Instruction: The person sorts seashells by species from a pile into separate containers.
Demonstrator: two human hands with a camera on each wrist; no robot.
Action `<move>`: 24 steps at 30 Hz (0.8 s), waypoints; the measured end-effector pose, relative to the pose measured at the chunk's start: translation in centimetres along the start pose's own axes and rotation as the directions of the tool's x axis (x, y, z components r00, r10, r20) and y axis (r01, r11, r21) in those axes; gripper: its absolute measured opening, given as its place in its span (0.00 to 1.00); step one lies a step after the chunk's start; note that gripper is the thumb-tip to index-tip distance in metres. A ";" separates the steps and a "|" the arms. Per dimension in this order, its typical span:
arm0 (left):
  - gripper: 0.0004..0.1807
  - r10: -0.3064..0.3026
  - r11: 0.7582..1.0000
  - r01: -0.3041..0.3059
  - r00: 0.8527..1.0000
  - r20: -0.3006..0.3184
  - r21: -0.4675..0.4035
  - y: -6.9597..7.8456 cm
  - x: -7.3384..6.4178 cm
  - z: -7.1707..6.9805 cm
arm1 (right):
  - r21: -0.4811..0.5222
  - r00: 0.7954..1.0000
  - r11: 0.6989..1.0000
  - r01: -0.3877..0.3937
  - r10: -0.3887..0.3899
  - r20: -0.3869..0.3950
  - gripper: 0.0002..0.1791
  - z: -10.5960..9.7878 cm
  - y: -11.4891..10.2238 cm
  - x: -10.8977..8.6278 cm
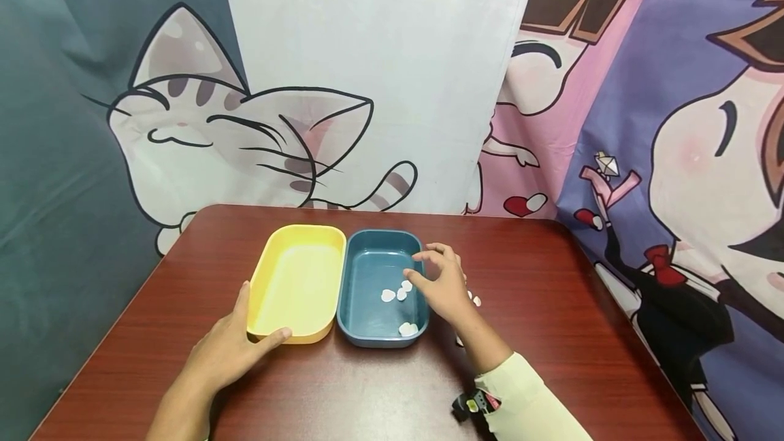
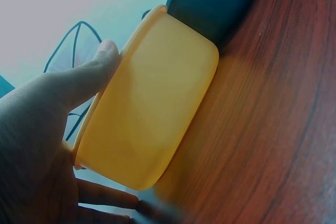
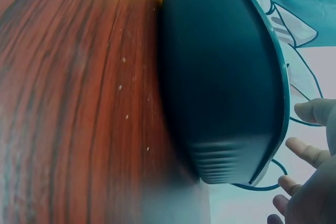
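My left hand [image 1: 223, 352] holds the near left corner of a yellow plastic tray [image 1: 333, 284], thumb on the near rim and fingers along the left side. In the left wrist view, the thumb lies against the yellow tray's rim. The tray's inside is bare. Right beside it stands a dark blue tray [image 1: 373, 260] with several small white pieces [image 1: 388, 296] on its floor. My right hand [image 1: 444, 284] hovers over the blue tray's right rim, fingers spread and thumb apart, with nothing between them. In the right wrist view, its fingertips [image 3: 296, 145] are near the rim.
A few more small pale pieces [image 1: 476, 301] lie on the reddish-brown table [image 1: 539, 352] right of the blue tray, partly hidden by the right hand and forearm. Behind the table hangs a cartoon-printed cloth [image 1: 392, 73]. A dark strap device [image 1: 474, 403] sits at the right sleeve's cuff.
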State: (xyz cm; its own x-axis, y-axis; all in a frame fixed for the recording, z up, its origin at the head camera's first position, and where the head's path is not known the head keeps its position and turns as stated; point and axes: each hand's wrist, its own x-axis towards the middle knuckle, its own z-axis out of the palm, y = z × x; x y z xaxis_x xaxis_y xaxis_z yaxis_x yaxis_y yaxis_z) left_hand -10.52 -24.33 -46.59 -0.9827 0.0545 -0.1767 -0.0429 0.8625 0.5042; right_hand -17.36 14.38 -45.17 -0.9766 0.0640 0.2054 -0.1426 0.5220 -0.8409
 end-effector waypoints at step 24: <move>0.77 -0.009 1.000 0.009 1.000 0.005 -0.002 0.0 0.1 0.0 | -0.009 0.996 0.997 -0.080 0.080 0.039 0.22 -4.0 4.3 0.9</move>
State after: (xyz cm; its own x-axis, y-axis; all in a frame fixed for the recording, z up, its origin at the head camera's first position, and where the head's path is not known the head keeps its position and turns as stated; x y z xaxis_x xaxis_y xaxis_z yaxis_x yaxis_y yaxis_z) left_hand -10.58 -24.33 -46.59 -0.9813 0.0495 -0.1859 -0.0521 0.8620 0.5042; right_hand -18.21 20.07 -46.62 -0.9904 0.0725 0.1181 -0.0630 0.5230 -0.8500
